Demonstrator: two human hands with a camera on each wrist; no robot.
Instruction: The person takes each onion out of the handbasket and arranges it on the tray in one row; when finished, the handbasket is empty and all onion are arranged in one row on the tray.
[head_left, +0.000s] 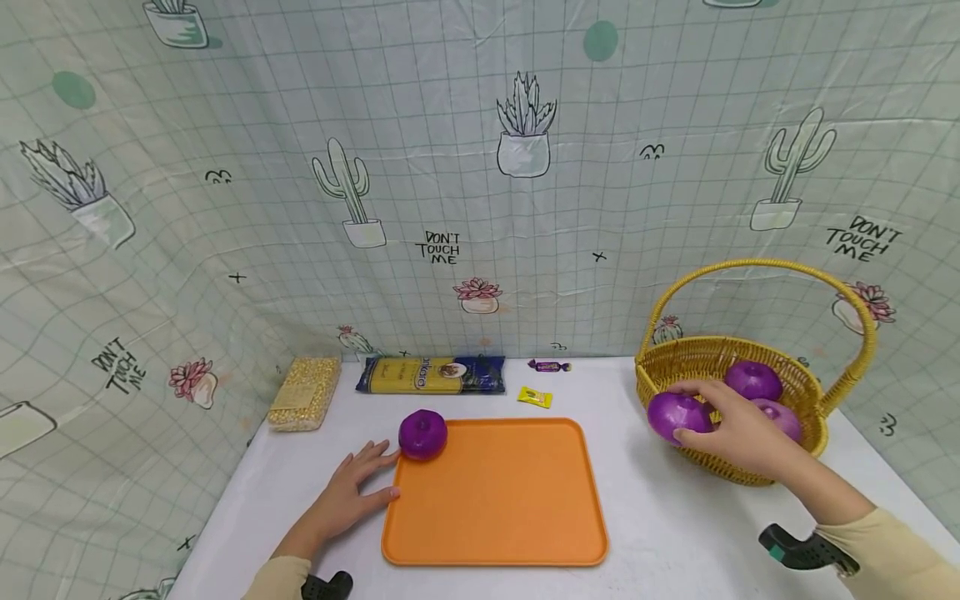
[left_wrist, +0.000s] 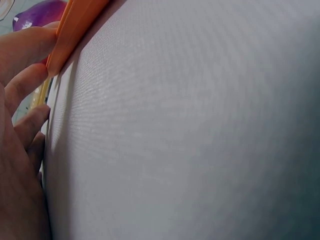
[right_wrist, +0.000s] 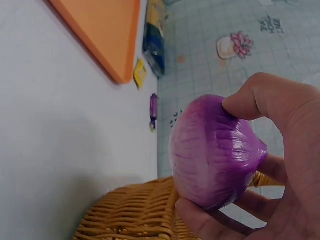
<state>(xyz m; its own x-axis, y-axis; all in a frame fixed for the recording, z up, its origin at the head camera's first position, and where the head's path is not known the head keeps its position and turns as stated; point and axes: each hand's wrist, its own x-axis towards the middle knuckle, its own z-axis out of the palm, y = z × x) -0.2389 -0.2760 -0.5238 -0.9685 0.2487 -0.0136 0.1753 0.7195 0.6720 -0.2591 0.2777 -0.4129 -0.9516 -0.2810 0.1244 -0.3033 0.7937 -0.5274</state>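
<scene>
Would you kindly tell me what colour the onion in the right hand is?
The onion is purple with faint darker ribbing, clearest in the right wrist view.

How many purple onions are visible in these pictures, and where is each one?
4. One onion on the tray lies at the far left corner of the orange tray; one held onion is in the right hand; two are in the basket. More may be hidden there.

white tabletop [head_left: 675, 517] enclosed on three sides by pale green grid-pattern cloth backdrop [head_left: 465, 167] printed with cacti; even lighting.
</scene>
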